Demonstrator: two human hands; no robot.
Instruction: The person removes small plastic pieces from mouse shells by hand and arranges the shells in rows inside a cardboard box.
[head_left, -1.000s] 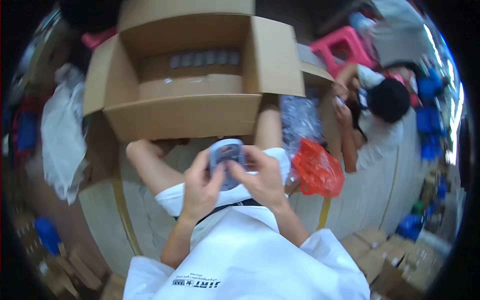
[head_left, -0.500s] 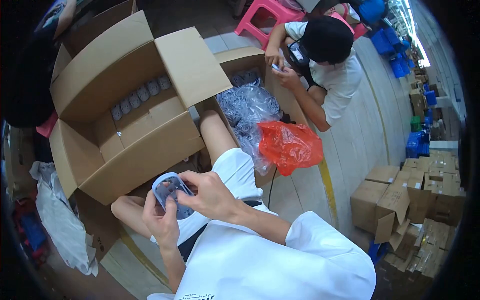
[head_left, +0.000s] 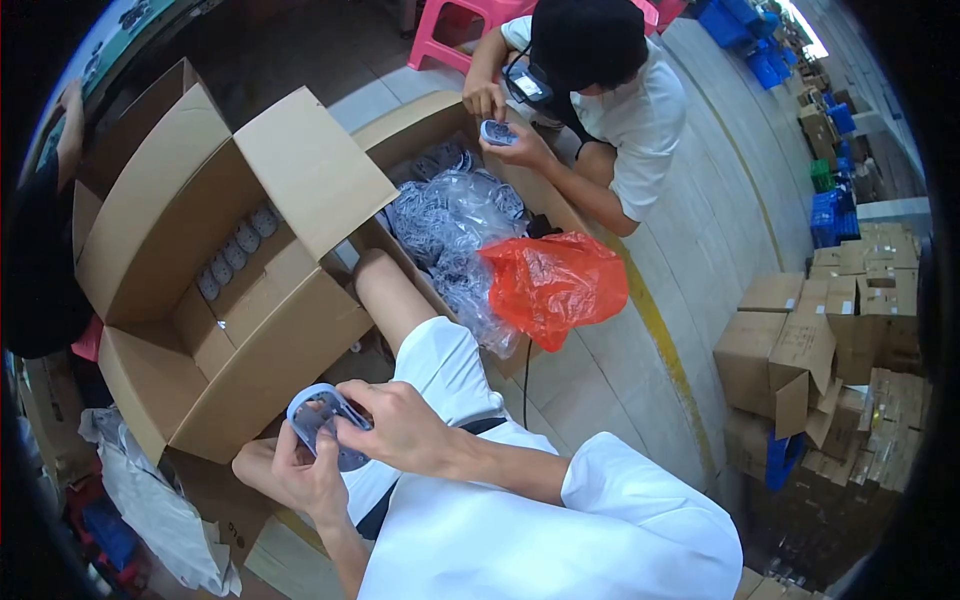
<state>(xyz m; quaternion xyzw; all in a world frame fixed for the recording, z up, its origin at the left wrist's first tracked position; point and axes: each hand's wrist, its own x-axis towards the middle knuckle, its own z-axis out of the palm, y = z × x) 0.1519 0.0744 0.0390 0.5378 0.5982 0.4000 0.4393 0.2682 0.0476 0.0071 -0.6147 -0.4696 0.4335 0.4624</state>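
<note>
lower left of the frame — the left grip (head_left: 312,478) and right grip (head_left: 400,428) clasp one oval pale blue-grey plastic shell (head_left: 317,411).

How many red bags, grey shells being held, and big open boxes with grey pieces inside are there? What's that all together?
Red bag: 1
Grey shells being held: 2 (near shell, far shell)
Open boxes with grey pieces inside: 2 (left box, right box)
Total: 5
</note>
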